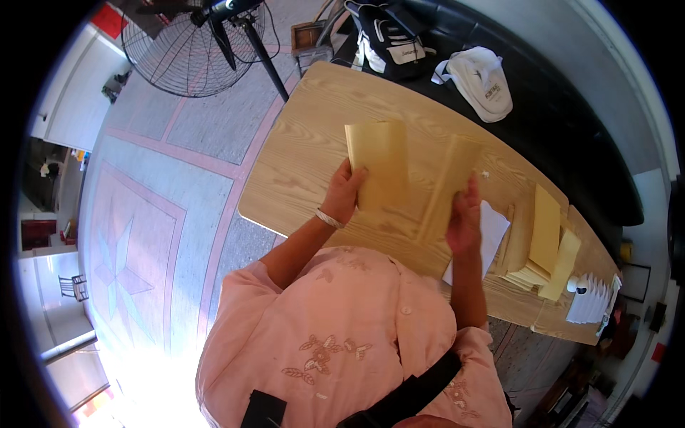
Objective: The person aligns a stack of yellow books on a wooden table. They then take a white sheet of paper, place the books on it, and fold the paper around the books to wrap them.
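My left hand [347, 188] grips a folded tan kraft-paper piece [382, 160], thumb on its face, over the wood-grain table [299, 144]. It may be an envelope or several layers; the picture does not settle which. To the right, a second, narrower-looking kraft-paper piece [448, 179] is tilted and blurred by motion. My right hand [464, 216] is at its right edge with fingers pointing up, and seems to hold it between thumb and fingers. Beneath my right forearm lie white paper sheets [493, 227], partly hidden by the arm.
Stacked kraft-paper pieces [545, 230] lie on the table's right side, beside a white fanned item [588, 299]. A black couch [567, 144] along the far side holds a backpack [396, 45] and a white bag [479, 83]. A large fan [198, 48] stands beyond the table's left end.
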{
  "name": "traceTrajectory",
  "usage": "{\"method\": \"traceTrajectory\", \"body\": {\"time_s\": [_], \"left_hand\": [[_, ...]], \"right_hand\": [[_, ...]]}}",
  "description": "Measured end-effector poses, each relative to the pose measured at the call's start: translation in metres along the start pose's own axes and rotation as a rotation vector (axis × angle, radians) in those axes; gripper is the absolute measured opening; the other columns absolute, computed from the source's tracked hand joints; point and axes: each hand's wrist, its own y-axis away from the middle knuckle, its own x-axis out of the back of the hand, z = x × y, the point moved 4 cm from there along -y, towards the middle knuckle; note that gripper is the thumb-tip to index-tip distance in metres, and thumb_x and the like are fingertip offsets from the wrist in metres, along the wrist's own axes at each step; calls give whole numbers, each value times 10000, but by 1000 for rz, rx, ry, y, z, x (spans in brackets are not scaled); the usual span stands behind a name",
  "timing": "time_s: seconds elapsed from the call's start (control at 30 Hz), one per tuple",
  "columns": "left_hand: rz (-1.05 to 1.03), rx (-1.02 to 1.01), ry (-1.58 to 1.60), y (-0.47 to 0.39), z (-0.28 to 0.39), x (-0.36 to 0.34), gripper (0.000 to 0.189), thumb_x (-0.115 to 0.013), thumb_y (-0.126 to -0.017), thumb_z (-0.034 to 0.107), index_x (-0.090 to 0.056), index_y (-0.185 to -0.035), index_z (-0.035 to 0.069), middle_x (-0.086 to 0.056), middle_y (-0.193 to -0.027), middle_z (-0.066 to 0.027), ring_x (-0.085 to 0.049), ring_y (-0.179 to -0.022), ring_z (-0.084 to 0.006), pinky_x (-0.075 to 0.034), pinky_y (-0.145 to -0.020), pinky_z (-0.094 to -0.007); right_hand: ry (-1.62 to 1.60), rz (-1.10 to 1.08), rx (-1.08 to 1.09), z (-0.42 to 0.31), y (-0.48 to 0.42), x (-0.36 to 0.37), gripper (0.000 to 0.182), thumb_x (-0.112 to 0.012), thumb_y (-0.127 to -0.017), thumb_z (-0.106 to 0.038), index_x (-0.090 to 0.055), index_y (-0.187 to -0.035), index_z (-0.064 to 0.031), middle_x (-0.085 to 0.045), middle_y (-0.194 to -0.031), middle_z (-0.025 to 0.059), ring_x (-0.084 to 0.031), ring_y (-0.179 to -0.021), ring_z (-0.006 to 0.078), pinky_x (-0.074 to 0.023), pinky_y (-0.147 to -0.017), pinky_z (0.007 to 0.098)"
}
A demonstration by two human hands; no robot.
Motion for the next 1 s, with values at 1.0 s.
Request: {"method": "traceTrajectory", "body": {"time_s": [1.0], "left_hand": [[-194,91,219,47,6,-56,417,-403,-987,229,-368,-1358,42,-525,-1250,-62,-506,-1145,-145,-418,-971,-307]], "right_hand": [[560,151,200,25,17,-30,728,-587,-857,26,-195,-1469,-27,-537,-1240,94,-540,-968,94,-450,-810,226]]}}
